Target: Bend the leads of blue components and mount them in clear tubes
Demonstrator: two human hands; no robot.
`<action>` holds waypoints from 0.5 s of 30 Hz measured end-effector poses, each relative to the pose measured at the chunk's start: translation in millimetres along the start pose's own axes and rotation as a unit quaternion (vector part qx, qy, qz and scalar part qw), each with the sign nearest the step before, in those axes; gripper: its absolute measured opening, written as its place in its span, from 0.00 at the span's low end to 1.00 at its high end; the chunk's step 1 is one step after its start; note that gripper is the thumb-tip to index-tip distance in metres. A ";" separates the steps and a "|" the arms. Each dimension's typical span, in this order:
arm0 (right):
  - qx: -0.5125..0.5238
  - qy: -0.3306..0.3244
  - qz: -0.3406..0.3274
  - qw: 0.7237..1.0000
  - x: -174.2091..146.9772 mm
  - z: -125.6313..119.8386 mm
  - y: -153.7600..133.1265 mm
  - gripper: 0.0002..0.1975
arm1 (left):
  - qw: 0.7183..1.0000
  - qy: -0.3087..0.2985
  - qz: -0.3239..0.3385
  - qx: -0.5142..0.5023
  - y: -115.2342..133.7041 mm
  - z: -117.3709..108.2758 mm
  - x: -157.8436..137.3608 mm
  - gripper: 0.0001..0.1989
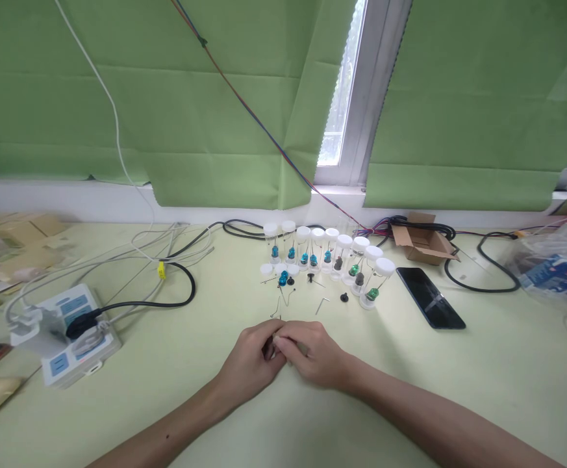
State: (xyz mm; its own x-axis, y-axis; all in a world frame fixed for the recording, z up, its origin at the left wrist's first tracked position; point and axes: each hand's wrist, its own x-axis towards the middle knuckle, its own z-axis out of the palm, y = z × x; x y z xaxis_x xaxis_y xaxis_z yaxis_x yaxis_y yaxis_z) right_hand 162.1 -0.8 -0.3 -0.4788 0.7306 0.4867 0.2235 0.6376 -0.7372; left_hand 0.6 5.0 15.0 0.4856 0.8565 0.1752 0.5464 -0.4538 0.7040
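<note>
My left hand (250,357) and my right hand (315,354) meet at the front middle of the table, fingers closed and fingertips pressed together. Whatever small thing lies between them is hidden by the fingers. Just beyond the knuckles are thin bent metal wires (287,300). Farther off lie a glossy blue piece (282,279) and small black knob-like parts, one of them (344,298) to the right. A little L-shaped hex key (321,304) rests on the tabletop. Behind these, clear vials with white caps (372,294) stand in a row, holding blue, green and dark pieces with wires.
A power strip (105,348) with plugs and cables occupies the left. At right lie a black phone (430,298), an open cardboard box (422,244) and a plastic bag (556,266). Black cables (488,286) loop along the back. Green blinds (225,117) cover the window behind.
</note>
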 end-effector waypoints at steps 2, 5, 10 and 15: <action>0.000 0.000 -0.001 1.000 0.1 -0.1 0.0 0.12 | 1.000 0.000 0.001 -0.003 0.0 -0.1 0.1 0.05; 0.002 -0.001 0.001 1.000 0.0 -0.2 0.1 0.12 | 1.000 0.003 -0.001 -0.008 0.2 0.1 0.0 0.05; 0.006 -0.002 0.002 1.000 -0.1 -0.1 0.2 0.12 | 1.000 -0.001 -0.002 -0.014 0.6 -0.2 -0.4 0.05; 0.007 0.001 0.001 1.000 0.2 0.1 0.1 0.12 | 1.000 -0.006 -0.004 -0.013 0.2 -0.7 0.1 0.06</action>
State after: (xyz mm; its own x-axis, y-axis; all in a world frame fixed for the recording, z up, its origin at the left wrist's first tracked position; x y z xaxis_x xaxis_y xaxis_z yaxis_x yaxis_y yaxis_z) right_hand 161.9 -0.7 -0.4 -0.4773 0.7323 0.4857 0.2129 0.6326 -0.7446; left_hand 0.2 5.1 15.7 0.4895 0.8569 0.1618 0.5327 -0.4407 0.7225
